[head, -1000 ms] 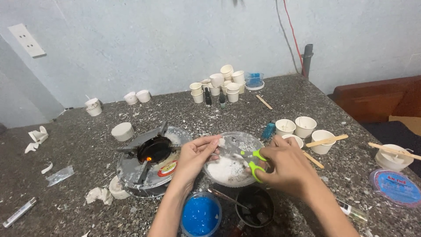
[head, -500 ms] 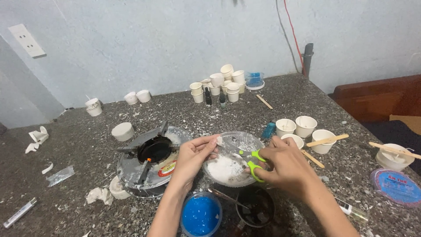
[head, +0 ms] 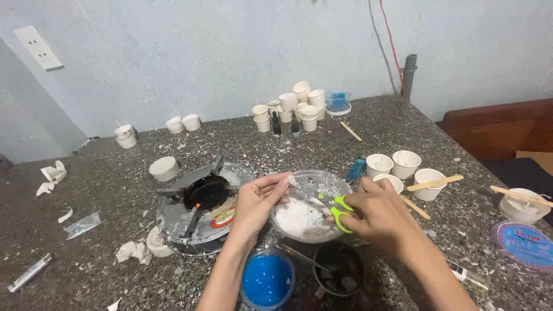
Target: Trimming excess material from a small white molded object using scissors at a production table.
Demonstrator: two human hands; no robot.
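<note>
Head view: the right hand [head: 383,217] grips green-handled scissors [head: 328,203], fingers closed through the loops, blades pointing to 10 o'clock over a clear bowl [head: 337,185] of white flakes at centre. The left hand [head: 256,201] pinches a small white piece [head: 291,181] between thumb and fingertips, right at the blade tips above the bowl's rim. At 9 o'clock of the bowl sits a small stove [head: 199,207] with a round red label on its front. At 6 o'clock stand a blue tub [head: 266,280] and a dark cup [head: 340,269]. At 3 o'clock, by the table edge, lies a round blue lid [head: 525,245] with red print. A white wall socket [head: 38,48] sits at 10 o'clock.
</note>
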